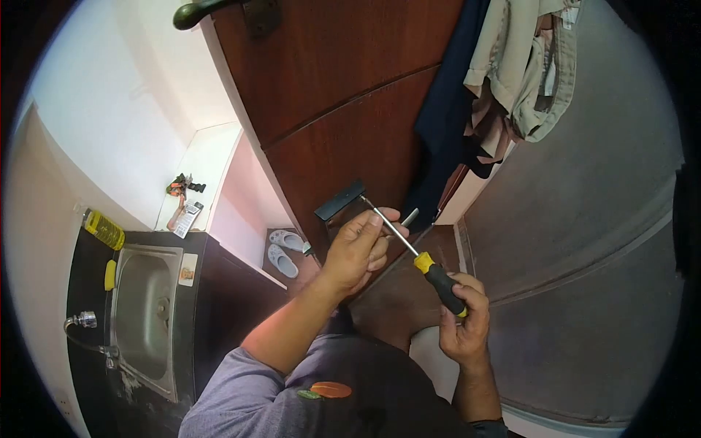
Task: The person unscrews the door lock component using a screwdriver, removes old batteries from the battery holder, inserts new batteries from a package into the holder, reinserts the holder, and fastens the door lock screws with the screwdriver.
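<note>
A screwdriver with a yellow and black handle (442, 287) slants up and left. My right hand (467, 319) is closed around the lower part of that handle. With pinched fingers, my left hand (358, 250) grips the metal shaft (396, 233) near its upper end. The shaft's tip meets or lies very near the right end of a black bar (340, 202). What supports the bar is partly hidden by my left hand. A flat, silvery piece (411, 217) sticks out beside my left fingers; its other end is hidden.
A brown door (328, 95) with a handle (196, 13) stands ahead, dark and beige clothes (504, 66) hanging at its right. To the left are a steel sink (142, 314), a yellow bottle (104, 229) and a ledge with small items (186, 186). Light slippers (282, 260) lie below.
</note>
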Motion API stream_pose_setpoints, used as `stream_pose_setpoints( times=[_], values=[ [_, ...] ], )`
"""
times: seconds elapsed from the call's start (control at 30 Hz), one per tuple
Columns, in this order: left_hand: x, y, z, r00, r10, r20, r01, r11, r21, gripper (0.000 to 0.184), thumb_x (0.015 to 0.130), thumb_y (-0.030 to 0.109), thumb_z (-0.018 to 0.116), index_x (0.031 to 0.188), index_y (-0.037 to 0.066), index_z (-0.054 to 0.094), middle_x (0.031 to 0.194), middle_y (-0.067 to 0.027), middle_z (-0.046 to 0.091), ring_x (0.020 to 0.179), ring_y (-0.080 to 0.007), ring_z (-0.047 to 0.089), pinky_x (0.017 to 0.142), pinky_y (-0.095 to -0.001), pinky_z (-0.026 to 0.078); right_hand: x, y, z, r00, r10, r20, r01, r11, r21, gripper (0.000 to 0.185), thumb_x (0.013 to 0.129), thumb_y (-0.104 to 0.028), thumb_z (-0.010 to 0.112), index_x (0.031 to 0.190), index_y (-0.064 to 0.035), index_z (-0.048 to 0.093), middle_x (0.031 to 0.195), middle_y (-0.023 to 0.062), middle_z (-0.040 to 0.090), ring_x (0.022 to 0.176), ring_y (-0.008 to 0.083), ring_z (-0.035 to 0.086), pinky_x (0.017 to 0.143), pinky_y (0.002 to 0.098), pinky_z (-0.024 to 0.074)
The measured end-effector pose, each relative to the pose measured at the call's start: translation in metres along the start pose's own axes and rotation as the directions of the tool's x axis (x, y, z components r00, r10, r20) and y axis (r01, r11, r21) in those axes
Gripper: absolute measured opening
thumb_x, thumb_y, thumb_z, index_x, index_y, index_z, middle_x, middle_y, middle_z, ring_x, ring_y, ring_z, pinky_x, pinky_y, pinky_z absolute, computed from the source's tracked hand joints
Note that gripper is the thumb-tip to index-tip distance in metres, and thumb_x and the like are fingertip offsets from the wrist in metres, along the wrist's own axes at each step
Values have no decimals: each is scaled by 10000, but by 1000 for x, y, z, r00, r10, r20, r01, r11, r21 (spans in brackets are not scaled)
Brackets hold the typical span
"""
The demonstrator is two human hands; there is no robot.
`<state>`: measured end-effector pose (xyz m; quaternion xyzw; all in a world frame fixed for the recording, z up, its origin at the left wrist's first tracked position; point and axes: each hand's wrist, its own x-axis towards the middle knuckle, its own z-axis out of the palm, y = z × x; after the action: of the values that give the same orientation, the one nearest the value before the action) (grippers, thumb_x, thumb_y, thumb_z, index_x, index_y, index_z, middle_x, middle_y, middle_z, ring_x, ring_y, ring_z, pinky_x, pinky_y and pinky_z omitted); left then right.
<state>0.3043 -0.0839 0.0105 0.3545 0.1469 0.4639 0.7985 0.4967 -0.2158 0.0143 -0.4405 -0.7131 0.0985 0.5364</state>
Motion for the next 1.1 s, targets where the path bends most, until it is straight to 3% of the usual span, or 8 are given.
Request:
stream_pose_setpoints(
  times=[0.23,0.4,0.67,0.73,0.87,0.93,1.07,1.1],
  values=[
    [1,2,-3,998,-54,-11,53,995,-80,296,1049,224,390,1252,49,516,1139,-151,643,541,-30,347,484,-163,336,20,-5,-15,979,-171,109,195,939,-285,383,736,107,625,1095,-6,556,1085,237,599,964,370,657,756,386,557],
    [-10,-14,23,981,-155,113,156,988,-3,274,1044,200,402,1248,61,522,1299,-140,585,513,-19,315,475,-161,324,5,-18,-17,722,670,175,-671,614,416,369,999,-292,499,1095,60,557,777,114,628,647,159,617,582,283,494],
    [-3,-44,11,988,-113,103,118,992,-38,221,1030,226,463,1160,76,560,1194,-141,628,500,-11,339,460,-161,303,10,-1,-22,941,-337,14,283,766,-578,464,1022,-398,407,1049,41,554,578,78,539,493,143,520,467,279,390],
    [-6,-40,26,989,-129,76,131,991,-18,218,1020,238,491,1143,74,564,1172,-139,637,502,-9,350,458,-160,303,0,-15,-36,803,556,215,-548,830,-101,393,957,-329,572,1104,35,546,740,138,597,594,225,575,561,319,431],
    [-3,-49,35,956,-81,281,70,996,50,398,990,231,544,1322,62,408,1212,-145,620,523,-7,395,472,-145,341,7,-7,-41,650,686,327,-750,647,133,439,926,-306,619,1113,83,541,738,115,589,588,201,563,550,324,450],
    [-1,-51,37,970,-70,235,29,985,173,490,983,251,554,1377,52,342,1267,-159,592,531,-6,411,477,-143,353,25,-13,-29,968,-233,91,249,859,-448,329,963,-283,560,1032,35,605,694,141,587,577,264,586,545,353,443],
    [-12,-33,46,954,-55,293,72,996,-47,545,976,307,568,1396,40,346,1304,-172,575,535,0,432,484,-145,367,16,-23,-42,753,634,178,-639,768,-33,372,913,-265,629,1122,40,581,874,169,626,701,316,602,659,373,477],
    [-9,-39,40,960,-60,275,49,998,48,542,980,322,559,1393,37,355,1306,-173,574,523,3,426,481,-147,368,17,-13,-32,978,203,41,-190,960,-207,390,916,-279,619,1121,52,584,848,172,626,663,312,580,642,386,455]
  ],
)
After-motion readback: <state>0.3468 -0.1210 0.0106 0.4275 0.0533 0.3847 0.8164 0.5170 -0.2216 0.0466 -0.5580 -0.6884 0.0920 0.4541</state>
